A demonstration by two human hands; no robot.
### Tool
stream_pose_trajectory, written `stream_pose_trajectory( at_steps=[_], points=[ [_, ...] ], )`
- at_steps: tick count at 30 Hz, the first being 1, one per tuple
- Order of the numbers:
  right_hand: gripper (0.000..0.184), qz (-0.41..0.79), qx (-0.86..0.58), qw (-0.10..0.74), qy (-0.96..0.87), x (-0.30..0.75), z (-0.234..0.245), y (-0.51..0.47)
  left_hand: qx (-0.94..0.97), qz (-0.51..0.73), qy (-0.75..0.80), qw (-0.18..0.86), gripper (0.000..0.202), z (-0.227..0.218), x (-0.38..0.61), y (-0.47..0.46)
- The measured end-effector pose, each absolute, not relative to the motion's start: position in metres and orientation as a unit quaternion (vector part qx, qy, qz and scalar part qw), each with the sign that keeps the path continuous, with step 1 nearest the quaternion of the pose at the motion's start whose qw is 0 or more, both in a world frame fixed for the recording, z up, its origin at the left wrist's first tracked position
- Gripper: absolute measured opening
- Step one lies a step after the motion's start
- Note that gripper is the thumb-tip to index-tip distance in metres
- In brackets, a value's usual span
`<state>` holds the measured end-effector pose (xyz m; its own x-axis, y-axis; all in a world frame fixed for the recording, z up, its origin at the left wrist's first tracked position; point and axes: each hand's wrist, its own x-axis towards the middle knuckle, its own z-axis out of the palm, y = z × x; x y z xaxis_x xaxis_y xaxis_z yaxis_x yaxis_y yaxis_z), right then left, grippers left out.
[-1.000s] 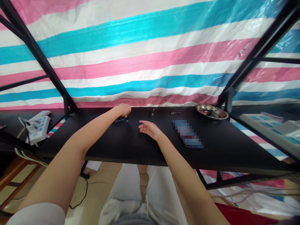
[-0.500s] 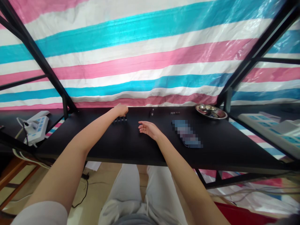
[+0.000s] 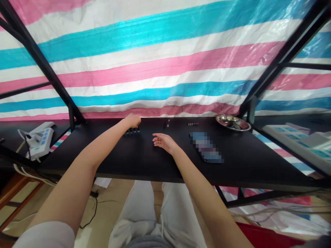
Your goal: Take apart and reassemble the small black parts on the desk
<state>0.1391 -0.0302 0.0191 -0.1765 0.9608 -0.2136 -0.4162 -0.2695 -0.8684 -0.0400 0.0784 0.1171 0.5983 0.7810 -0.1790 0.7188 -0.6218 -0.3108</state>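
Note:
My left hand [image 3: 133,120] reaches to the back of the black table [image 3: 144,158]. Its fingers are curled down and pressed together over a row of several small dark cylinders with pale ends [image 3: 131,130]; what they pinch, if anything, is hidden. My right hand [image 3: 164,143] hovers over the middle of the table, fingers loosely spread and holding nothing. Beyond it, near the back edge, lie a small dark piece [image 3: 165,124] and a small clear-and-silver piece [image 3: 168,123], too small to name.
Several tiny silvery pieces [image 3: 192,124] line the back right. A round divided metal plate [image 3: 244,127] stands near the right frame post. A phone-shaped, blurred-out object [image 3: 206,147] lies right of my right hand. White power strips [image 3: 44,143] sit at the left, beyond the black frame.
Almost nothing differs. My left hand stays over the row of cylinders with a very slight shift, and my right hand holds its place.

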Motion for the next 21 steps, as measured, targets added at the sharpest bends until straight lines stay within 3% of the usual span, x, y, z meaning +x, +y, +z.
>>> stream_pose_trajectory(
  at_steps=[7, 10, 14, 21],
  points=[
    [0.013, 0.686, -0.405, 0.501, -0.339, 0.139, 0.019, -0.03, -0.888, 0.146, -0.425, 0.099, 0.019, 0.113, -0.042, 0.084],
    [0.011, 0.685, -0.403, 0.501, -0.342, 0.14, 0.018, -0.03, -0.893, 0.13, -0.419, 0.097, 0.032, 0.115, -0.04, 0.08],
    [0.01, 0.68, -0.401, 0.51, -0.341, 0.14, 0.014, -0.026, -0.926, 0.02, -0.361, 0.106, 0.051, 0.116, -0.022, 0.062],
    [0.005, 0.574, -0.444, 0.635, -0.264, 0.148, 0.005, -0.014, -0.937, -0.07, -0.335, 0.067, 0.06, 0.081, 0.026, 0.041]
  ],
)
